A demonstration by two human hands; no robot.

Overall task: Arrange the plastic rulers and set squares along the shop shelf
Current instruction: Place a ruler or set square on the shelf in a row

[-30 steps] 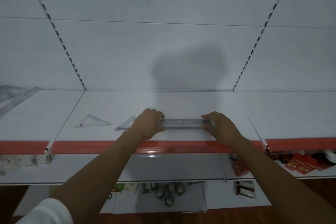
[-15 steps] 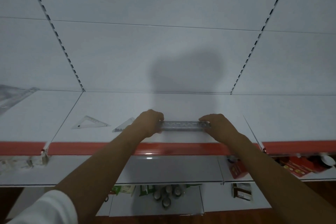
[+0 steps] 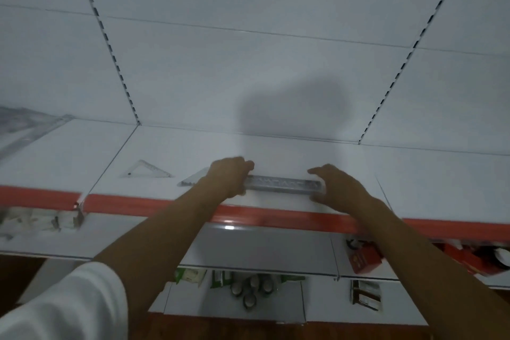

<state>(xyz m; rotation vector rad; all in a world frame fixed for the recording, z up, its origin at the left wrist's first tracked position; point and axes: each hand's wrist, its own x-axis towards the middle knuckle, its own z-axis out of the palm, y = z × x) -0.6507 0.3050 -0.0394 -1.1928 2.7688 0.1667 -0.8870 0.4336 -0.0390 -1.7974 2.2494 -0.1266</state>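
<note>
Ruler (image 3: 284, 184), clear plastic, lies flat on the white shop shelf (image 3: 276, 152), parallel to and just behind the shelf's red front edge (image 3: 154, 203), about mid-way along the middle bay. Left hand (image 3: 229, 175) covers its left end, fingers curled down over that end, gripping it. Right hand (image 3: 335, 188) sits at the right end: thumb below and touching the end, fingers stretched forward above it; whether they pinch the ruler or only brace it cannot be told through the blur. Ruler spans the gap between the two hands, its middle bare. Around it on the same bay: two clear set squares, both flat. One set square (image 3: 146, 170) lies well left, near the bay's left edge and apart from all else; a second set square (image 3: 194, 178) lies just left of the left wrist, its right part hidden behind the hand. More clear plastic pieces (image 3: 24, 130), number not readable, lie on the neighbouring bay at far left. White sleeve (image 3: 63, 303) low at left. Nothing lies between ruler and back panel; the person's shadow (image 3: 292, 107) falls there. Below the front edge, lower shelves carry small round tape rolls (image 3: 251, 288), roughly five, green packets (image 3: 190, 274), red boxes (image 3: 364, 258) at right, and a small carton (image 3: 365, 294). Count in the middle bay: one ruler, two set squares.
</note>
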